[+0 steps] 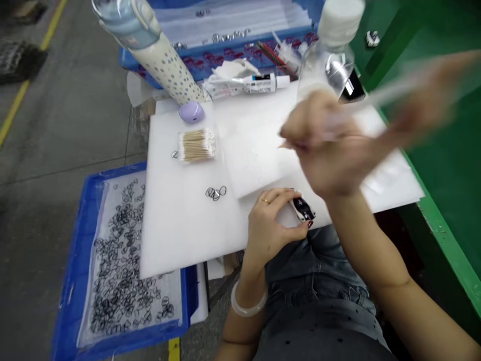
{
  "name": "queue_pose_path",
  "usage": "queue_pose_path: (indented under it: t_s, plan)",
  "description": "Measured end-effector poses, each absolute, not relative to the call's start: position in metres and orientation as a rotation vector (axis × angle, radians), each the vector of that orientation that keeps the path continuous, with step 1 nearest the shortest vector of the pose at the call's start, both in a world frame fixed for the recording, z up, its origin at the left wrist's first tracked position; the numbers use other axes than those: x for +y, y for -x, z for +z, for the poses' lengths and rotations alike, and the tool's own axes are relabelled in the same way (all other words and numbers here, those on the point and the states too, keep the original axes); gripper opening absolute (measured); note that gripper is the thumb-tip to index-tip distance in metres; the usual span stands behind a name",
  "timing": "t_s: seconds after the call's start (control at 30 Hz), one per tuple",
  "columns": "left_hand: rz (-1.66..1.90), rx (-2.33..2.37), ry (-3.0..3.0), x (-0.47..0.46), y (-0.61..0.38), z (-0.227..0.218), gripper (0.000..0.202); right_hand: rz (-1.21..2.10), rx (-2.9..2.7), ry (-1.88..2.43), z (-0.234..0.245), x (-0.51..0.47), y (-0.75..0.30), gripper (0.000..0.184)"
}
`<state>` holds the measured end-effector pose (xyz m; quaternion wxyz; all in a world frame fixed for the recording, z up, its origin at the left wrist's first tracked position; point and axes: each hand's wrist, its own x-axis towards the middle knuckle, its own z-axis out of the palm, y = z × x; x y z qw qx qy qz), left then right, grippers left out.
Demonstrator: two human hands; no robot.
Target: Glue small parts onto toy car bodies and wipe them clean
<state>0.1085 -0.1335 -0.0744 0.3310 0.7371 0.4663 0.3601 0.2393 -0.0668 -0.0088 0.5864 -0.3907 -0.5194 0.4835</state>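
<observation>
The person's bare right hand (328, 145), blurred, is raised above the flat white worktop (176, 220); I cannot tell what its grip contains. The left hand (267, 228) grasps a small black-and-white object (302, 208) near the front edge, beside thin black rings (211, 192).

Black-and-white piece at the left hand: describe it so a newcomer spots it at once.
Start at the lap-side edge of the white board. There the left hand holds the black-and-white piece. Unlike the thin dark loops nearby, it is chunky and solid.
</observation>
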Motion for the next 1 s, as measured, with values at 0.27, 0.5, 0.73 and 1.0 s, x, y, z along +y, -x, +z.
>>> queue_pose_path:
  t_s: [0.27, 0.5, 0.73, 1.0]
  plan:
    - [0.774, 1.269, -2.109, -0.139, -0.097, -0.083, 0.080, 0.653, -1.179, 1.214, -0.025, -0.081, -0.322, 0.046]
    - [0.716, 1.338, -2.060, -0.131, -0.107, -0.081, 0.078, 0.245, -1.212, 2.013, -0.036, -0.059, -0.406, 0.021]
    - [0.755, 1.377, -1.945, -0.116, -0.117, -0.069, 0.068, 0.275, -1.334, 2.233, -0.044, -0.047, -0.408, 0.016]
    - [0.803, 1.458, -1.982, -0.107, -0.102, -0.043, 0.035, 0.382, -1.347, 2.169, -0.060, -0.051, -0.411, 0.020]
